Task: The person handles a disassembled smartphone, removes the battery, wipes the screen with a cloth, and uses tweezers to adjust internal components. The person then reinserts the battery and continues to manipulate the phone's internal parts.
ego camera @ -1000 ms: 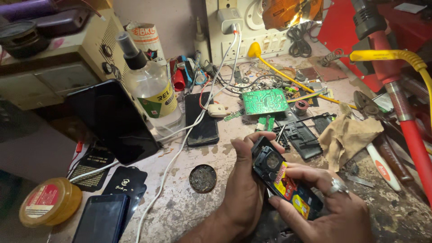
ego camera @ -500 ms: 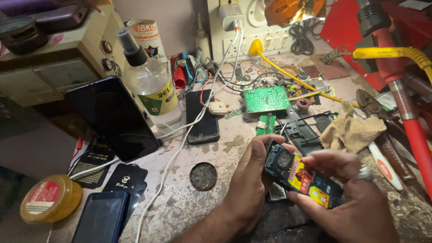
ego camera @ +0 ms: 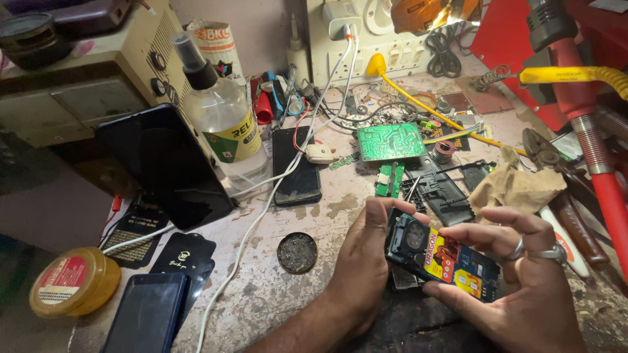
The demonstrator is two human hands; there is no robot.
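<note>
I see my left hand (ego camera: 363, 261) and right hand (ego camera: 523, 274) both gripping an opened phone (ego camera: 441, 258) near right. A green circuit board (ego camera: 391, 141) lies beyond; a round tin (ego camera: 297, 252) sits left. Fingers hide the phone's edges.

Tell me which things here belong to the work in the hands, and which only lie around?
In hand: left hand, right hand, opened phone held between them.

Lying about: green board, spray bottle, black phone, round tin, yellow jar, brown cloth, pliers.
</note>
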